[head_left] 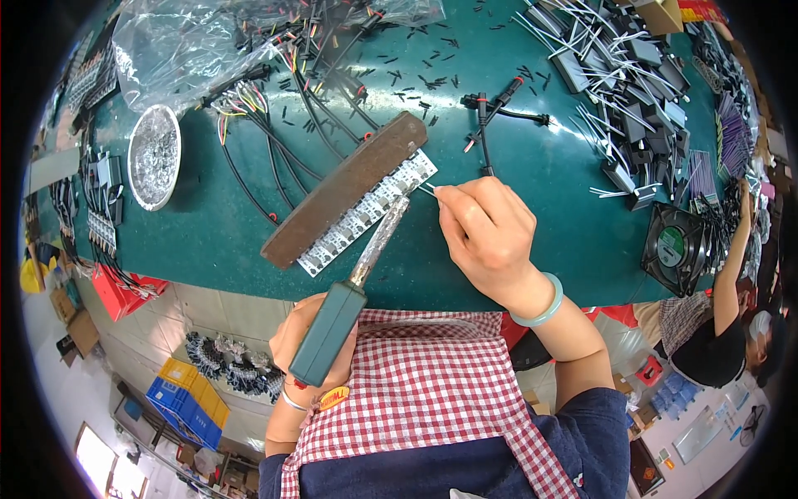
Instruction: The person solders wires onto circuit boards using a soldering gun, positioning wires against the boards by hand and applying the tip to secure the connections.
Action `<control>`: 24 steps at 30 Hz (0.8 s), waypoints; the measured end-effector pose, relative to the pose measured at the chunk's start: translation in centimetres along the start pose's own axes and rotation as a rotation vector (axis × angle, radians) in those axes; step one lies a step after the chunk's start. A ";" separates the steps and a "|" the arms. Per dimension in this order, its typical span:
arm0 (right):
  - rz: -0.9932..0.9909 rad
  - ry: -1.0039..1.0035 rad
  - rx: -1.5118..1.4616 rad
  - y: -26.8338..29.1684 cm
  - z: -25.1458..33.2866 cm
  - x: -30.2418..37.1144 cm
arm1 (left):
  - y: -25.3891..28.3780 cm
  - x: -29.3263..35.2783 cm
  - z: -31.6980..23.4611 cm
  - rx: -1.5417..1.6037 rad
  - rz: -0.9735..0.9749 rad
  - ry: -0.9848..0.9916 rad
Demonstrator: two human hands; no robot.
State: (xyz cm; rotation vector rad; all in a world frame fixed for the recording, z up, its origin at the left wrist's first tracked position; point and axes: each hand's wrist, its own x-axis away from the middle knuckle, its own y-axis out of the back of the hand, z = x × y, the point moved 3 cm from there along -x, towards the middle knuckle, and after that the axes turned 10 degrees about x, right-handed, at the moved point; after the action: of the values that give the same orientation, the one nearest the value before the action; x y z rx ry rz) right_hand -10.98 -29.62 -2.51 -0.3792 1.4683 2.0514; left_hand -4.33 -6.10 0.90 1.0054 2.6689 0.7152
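Observation:
My left hand (pixel 289 333) is wrapped round the green handle of a soldering iron (pixel 329 334). Its metal barrel slants up and right, with the tip by the near right end of a strip of small white circuit boards (pixel 368 211). A brown bar (pixel 345 191) lies along the far edge of that strip. Beside the tip, my right hand (pixel 490 231) pinches a thin whitish wire (pixel 427 190) whose end points at the strip; I cannot make out whether it touches.
Black cables (pixel 274 141) with bared coloured ends lie beyond the bar, near a plastic bag (pixel 191 50). An oval dish (pixel 155 158) stands left. Further right are a short cable pair (pixel 485 125), grey boxes with white wires (pixel 636 125) and a fan (pixel 672 248). Another person (pixel 715 333) reaches in.

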 end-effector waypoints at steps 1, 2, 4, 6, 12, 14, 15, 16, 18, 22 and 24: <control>0.019 -0.014 0.003 0.0 0.0 0.0 | 0.0 -0.1 0.1 0.000 0.001 -0.001; 0.019 -0.015 0.004 0.0 -0.1 0.1 | 0.0 -0.2 0.1 0.023 0.005 -0.022; 0.029 0.006 0.027 -0.1 -0.1 0.1 | -0.1 -0.3 0.1 0.046 0.008 -0.042; 0.064 -0.007 0.019 0.2 0.0 0.0 | -0.2 -0.4 0.0 0.036 0.013 -0.022; 0.107 -0.006 0.027 0.2 0.0 -0.1 | -0.4 -0.4 0.1 0.023 0.011 -0.026; 0.108 -0.004 0.030 0.2 0.0 -0.1 | -0.4 -0.5 0.2 0.026 0.007 -0.038; 0.115 0.000 0.030 0.2 0.0 -0.1 | -0.4 -0.6 0.2 0.028 0.003 -0.050; 0.122 0.003 0.030 0.2 0.0 -0.1 | -0.5 -0.6 0.1 0.029 0.003 -0.050; 0.126 0.002 0.037 0.2 0.0 -0.1 | -0.5 -0.7 -0.1 0.003 0.012 -0.014; 0.143 0.001 0.046 0.3 0.1 -0.2 | -0.7 -0.7 0.3 0.036 0.001 -0.073; 0.143 0.002 0.047 0.3 0.1 -0.2 | -0.7 -0.8 0.2 0.027 0.001 -0.067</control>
State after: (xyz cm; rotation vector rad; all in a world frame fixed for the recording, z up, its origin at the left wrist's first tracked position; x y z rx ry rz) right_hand -10.95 -29.68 -2.19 -0.2642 1.5829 2.1233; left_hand -4.10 -6.98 0.44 1.0191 2.6280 0.6361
